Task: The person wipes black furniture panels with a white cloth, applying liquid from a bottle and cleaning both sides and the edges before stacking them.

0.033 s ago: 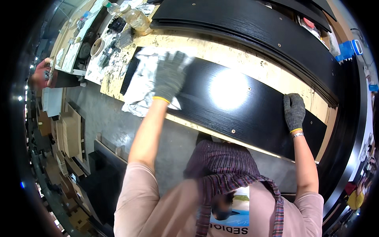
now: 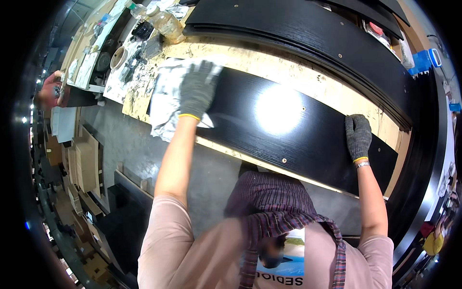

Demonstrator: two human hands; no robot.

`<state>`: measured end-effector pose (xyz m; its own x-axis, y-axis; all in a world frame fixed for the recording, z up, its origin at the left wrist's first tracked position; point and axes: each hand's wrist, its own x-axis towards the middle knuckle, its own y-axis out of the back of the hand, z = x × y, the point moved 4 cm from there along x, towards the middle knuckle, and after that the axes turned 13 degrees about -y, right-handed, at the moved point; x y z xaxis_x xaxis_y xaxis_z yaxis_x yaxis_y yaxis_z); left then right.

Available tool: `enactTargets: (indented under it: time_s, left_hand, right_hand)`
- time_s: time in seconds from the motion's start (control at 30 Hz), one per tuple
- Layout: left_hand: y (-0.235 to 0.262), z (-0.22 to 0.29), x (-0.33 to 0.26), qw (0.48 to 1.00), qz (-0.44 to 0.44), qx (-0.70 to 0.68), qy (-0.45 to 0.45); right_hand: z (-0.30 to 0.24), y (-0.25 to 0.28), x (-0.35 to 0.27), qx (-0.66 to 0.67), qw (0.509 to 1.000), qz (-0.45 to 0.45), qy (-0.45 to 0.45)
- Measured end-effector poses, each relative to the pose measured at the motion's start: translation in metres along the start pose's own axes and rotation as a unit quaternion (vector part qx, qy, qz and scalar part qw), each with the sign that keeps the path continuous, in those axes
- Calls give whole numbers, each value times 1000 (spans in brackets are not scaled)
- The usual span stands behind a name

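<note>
Your left hand (image 2: 197,89), in a grey knit glove with a yellow cuff, lies flat with fingers spread, pressing a crumpled white cloth (image 2: 166,103) onto the near-left end of a long black panel (image 2: 288,130). Your right hand (image 2: 358,136), gloved the same way, rests palm down with fingers together on the far right stretch of that same panel, gripping nothing, only bearing on its face.

Under both hands the panel lies on a pale chipboard workbench (image 2: 269,67), its rough flaked surface showing beyond your left fingertips and along the panel's far edge. Below your wrists the bench ends and a grey concrete floor (image 2: 139,144) drops away, with stacked wooden pieces (image 2: 82,164) off to your left.

Between your two hands the panel runs slantwise, and a bright glare of lamp light sits on it roughly midway. Its face is dark and faintly wood-grained, with small round holes, one near the edge closest to you and one just past the glare. The cloth bunches out from under your left palm and hangs a little over the bench edge.

Beyond the panel, farther from you, more black curved boards (image 2: 308,33) lie stacked. Past your left hand stand clear plastic bottles (image 2: 166,21) and a paint-smeared tray of clutter (image 2: 127,62).
</note>
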<state>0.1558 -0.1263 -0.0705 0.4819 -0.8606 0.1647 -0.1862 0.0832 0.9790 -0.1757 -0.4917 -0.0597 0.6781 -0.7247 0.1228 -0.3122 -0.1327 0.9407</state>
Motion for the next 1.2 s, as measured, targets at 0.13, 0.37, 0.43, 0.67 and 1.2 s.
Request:
enactTargets:
  time_s: [0.13,0.37,0.43,0.67,1.2]
  left_hand:
    - [12,35,11,974,-199,93,54]
    - [-14,-60,-33,969,-98,-10,226]
    - [-11,6,-33,979,-113,123,117]
    - [-7,-73,-34,981,-94,57,161]
    - [25,-102,-72,955,-35,121,267]
  right_hand:
    - [4,-2,0,-4,1000,16,8]
    - [-3,-3,3,-4,1000,10,19]
    - [1,-5,2,2,1000,28,15]
    - [2,-1,0,17,999,29,11]
    - [3,-5,1,6,1000,27,4]
